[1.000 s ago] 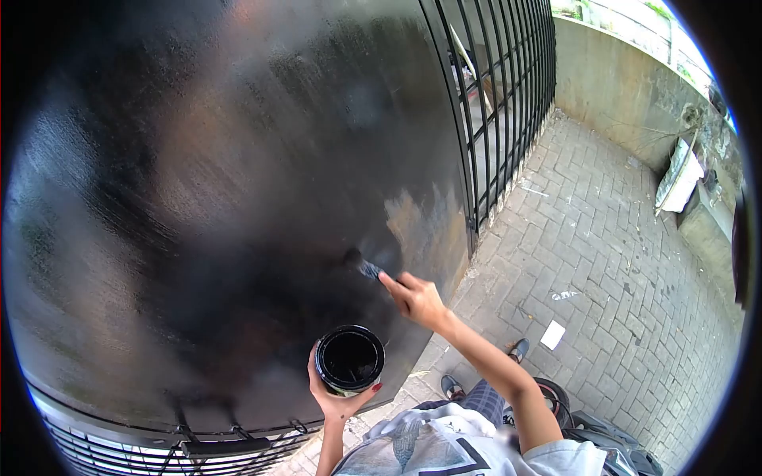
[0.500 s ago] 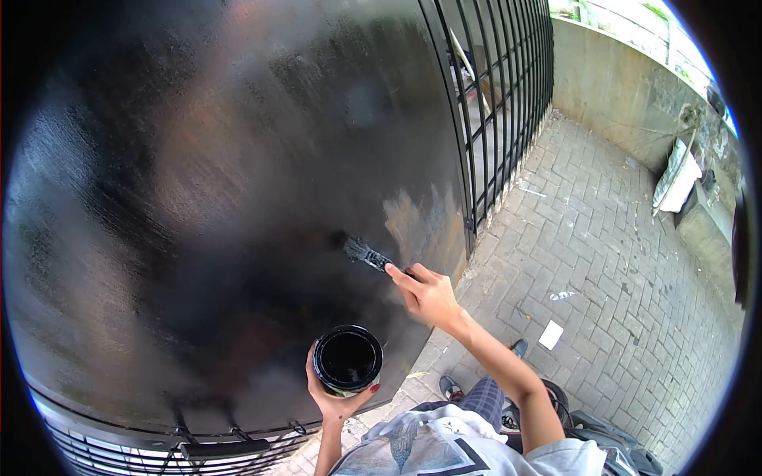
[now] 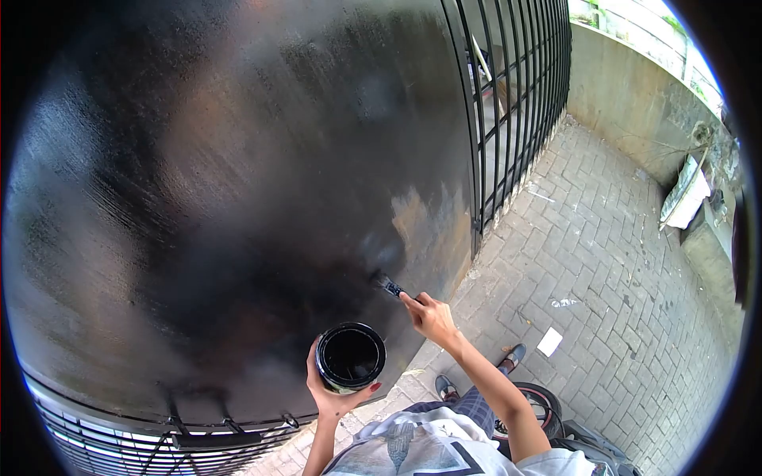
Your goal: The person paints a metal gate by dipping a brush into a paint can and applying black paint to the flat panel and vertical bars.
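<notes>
My right hand (image 3: 434,317) is closed around the handle of a paintbrush (image 3: 389,285), whose black-coated bristles touch the large metal panel (image 3: 294,182). Most of that panel is glossy black, with a brownish, thinly covered patch (image 3: 432,230) near its right edge. In front of the panel's lower part, my left hand (image 3: 325,393) grips a paint can (image 3: 350,358) from below and the side. The can is open at the top, and dark paint shows inside it.
A black barred fence (image 3: 516,95) adjoins the panel. Grey paving (image 3: 603,270) runs along the right, where a white paper (image 3: 549,342) lies. By my legs is a wheel (image 3: 540,408). A low concrete wall (image 3: 627,103) stands behind, with a white sack (image 3: 686,194) against it.
The paintbrush has moved down and to the right across the panel with my right hand. My left hand still holds the paint can in about the same place. The view has shifted slightly.
</notes>
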Motion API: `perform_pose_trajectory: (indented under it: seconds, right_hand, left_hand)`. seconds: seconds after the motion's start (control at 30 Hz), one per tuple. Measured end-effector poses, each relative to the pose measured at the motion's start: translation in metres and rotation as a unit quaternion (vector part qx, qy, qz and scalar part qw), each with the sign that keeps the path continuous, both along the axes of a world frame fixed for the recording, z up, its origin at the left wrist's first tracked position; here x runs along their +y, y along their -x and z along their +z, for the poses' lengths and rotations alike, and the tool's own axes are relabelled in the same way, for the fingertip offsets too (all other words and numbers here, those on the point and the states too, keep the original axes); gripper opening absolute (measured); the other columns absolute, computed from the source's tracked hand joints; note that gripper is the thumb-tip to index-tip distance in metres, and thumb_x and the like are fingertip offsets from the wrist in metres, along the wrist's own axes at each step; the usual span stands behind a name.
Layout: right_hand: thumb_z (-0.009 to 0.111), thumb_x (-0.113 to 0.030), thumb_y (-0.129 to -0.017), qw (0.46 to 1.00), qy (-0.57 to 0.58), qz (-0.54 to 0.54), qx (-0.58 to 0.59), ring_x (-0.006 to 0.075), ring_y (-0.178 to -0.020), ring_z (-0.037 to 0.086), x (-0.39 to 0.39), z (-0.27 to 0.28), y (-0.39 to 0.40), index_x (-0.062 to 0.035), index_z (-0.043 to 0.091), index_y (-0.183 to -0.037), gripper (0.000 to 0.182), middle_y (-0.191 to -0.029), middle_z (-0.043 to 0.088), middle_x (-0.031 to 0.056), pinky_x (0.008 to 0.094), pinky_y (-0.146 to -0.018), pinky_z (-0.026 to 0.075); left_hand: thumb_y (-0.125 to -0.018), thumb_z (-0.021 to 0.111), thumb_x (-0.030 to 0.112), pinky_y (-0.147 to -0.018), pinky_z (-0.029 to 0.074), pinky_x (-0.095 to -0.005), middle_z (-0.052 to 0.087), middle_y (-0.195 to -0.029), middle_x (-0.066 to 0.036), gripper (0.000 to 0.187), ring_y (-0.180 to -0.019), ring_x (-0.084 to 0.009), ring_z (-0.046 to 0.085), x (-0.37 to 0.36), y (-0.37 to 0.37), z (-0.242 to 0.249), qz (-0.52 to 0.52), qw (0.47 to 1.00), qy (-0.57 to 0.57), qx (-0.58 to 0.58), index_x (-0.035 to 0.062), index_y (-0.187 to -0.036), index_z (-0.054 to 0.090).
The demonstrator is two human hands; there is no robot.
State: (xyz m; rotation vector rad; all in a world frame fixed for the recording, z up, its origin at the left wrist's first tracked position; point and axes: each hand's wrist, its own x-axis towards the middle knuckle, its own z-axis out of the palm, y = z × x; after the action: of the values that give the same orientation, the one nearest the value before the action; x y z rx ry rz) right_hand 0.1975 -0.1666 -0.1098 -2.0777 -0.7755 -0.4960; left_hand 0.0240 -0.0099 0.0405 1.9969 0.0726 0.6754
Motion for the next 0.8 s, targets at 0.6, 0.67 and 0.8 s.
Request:
perform_pose_trajectory:
  seconds: [0.6, 0.67, 0.8]
  right_hand:
    - [0.062, -0.006, -0.077, 0.992, 0.11, 0.055, -0.041, 0.0305, -0.058, 0.062, -0.018, 0.177, -0.028, -0.0124, 0.064, -0.115, 0.038, -0.077, 0.059, 0.0121, 0.0403, -0.051, 0.052]
    - [0.063, -0.006, -0.077, 0.994, 0.021, 0.044, -0.1, 0.0286, -0.056, 0.061, -0.018, 0.212, -0.025, -0.012, 0.063, -0.115, 0.039, -0.077, 0.057, 0.0105, 0.0385, -0.05, 0.051]
    - [0.064, -0.004, -0.076, 0.979, -0.126, -0.013, -0.159, 0.0254, -0.056, 0.06, -0.013, 0.197, -0.032, -0.0132, 0.062, -0.119, 0.044, -0.075, 0.053, 0.0081, 0.0354, -0.048, 0.049]
  left_hand:
    - [-0.045, 0.094, 0.025, -0.099, 0.045, -0.0377, 0.056, -0.122, -0.017, 0.112, -0.113, -0.0257, 0.057, 0.0, -0.005, 0.004, 0.006, 1.0, 0.004, -0.02, -0.0049, -0.136, 0.034]
    - [-0.045, 0.094, 0.024, -0.099, 0.045, -0.0375, 0.056, -0.122, -0.017, 0.112, -0.112, -0.0257, 0.057, 0.001, -0.004, 0.002, -0.001, 0.999, 0.021, -0.025, -0.0048, -0.136, 0.034]
    - [-0.046, 0.093, 0.023, -0.099, 0.045, -0.0376, 0.056, -0.122, -0.017, 0.112, -0.112, -0.0258, 0.058, 0.0, -0.004, 0.004, 0.007, 0.999, 0.037, -0.038, -0.0043, -0.137, 0.034]
